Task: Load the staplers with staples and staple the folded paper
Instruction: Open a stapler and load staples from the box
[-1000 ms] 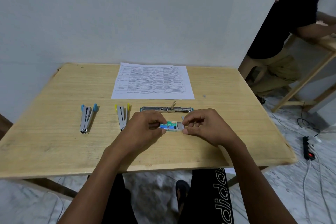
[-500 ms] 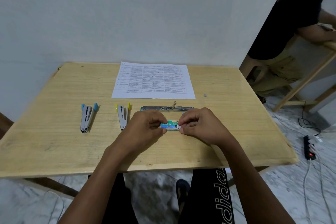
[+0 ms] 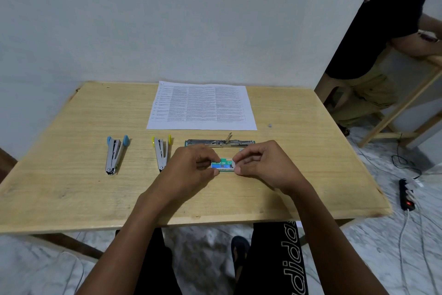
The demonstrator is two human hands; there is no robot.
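Left hand, right hand pinch box

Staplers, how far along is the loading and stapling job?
Early. Done: the green-edged stapler lies opened flat. In hand: left hand and right hand pinch the ends of the staple box. Left: blue-tipped stapler and yellow-tipped stapler lie untouched, and the printed sheet lies flat, unfolded and unstapled.

Power strip (red light)
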